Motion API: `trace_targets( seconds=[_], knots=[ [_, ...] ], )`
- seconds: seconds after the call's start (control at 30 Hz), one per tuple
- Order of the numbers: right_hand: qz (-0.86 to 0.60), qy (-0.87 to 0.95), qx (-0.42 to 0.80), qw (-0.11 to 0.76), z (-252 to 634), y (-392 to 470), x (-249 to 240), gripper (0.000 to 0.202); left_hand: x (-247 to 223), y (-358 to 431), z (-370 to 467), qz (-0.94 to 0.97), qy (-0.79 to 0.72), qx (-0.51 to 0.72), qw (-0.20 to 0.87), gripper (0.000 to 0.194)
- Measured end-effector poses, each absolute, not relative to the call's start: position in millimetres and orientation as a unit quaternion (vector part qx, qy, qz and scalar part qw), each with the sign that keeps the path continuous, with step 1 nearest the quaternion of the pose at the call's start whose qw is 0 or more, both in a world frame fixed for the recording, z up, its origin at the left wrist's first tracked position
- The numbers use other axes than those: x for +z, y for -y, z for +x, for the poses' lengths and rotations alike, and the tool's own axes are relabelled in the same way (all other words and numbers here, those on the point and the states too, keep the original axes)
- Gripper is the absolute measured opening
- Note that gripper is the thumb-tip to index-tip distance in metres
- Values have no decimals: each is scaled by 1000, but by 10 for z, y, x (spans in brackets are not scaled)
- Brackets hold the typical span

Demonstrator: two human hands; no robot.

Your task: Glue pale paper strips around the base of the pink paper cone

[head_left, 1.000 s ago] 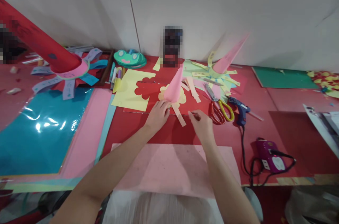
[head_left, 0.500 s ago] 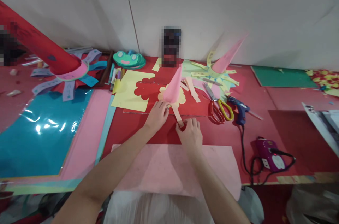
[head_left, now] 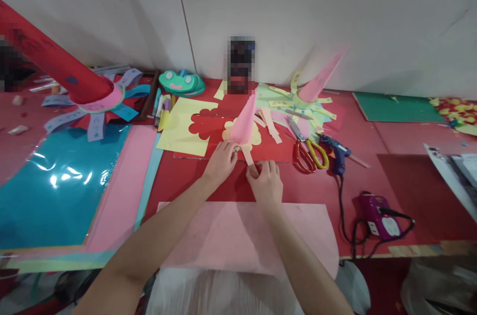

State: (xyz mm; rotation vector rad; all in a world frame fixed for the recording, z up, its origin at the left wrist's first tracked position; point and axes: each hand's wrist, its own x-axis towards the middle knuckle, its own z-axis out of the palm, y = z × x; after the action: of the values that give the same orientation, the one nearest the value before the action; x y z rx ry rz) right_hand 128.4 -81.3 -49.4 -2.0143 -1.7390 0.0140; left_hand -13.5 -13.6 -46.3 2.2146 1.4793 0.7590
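Note:
A pink paper cone (head_left: 243, 122) stands on a pale yellow scalloped paper base (head_left: 256, 137), in the middle of the red table. From the front of the cone a peach paper strip (head_left: 248, 155) runs down toward me. My right hand (head_left: 266, 182) pinches the strip's near end between thumb and fingers. My left hand (head_left: 221, 160) is at the front left edge of the base, its fingers closed by the strip's upper end; the fingertips partly cover what they press on. A red sheet (head_left: 276, 152) lies beneath the base.
Scissors (head_left: 306, 145) and a blue glue gun (head_left: 338, 152) lie to the right, its cord near a purple power adapter (head_left: 380, 215). A pink sheet (head_left: 238, 235) lies in front of me. Another pink cone (head_left: 322, 79) and a red tube (head_left: 63, 64) stand farther off.
My right hand has shifted slightly upward and left with the strip's end, which now bends a little more. My left hand stays at the base.

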Motion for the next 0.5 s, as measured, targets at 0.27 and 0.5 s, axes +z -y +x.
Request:
trace_targets(
  seconds=[0.27, 0.5],
  knots=[
    [-698, 668, -14, 258, 1246, 554, -343, 17, -491, 127, -139, 795, -518, 270, 164, 21],
    [-724, 646, 1, 243, 1173, 426, -446, 20, -500, 124, -142, 799, -510, 275, 159, 22]
  ],
)
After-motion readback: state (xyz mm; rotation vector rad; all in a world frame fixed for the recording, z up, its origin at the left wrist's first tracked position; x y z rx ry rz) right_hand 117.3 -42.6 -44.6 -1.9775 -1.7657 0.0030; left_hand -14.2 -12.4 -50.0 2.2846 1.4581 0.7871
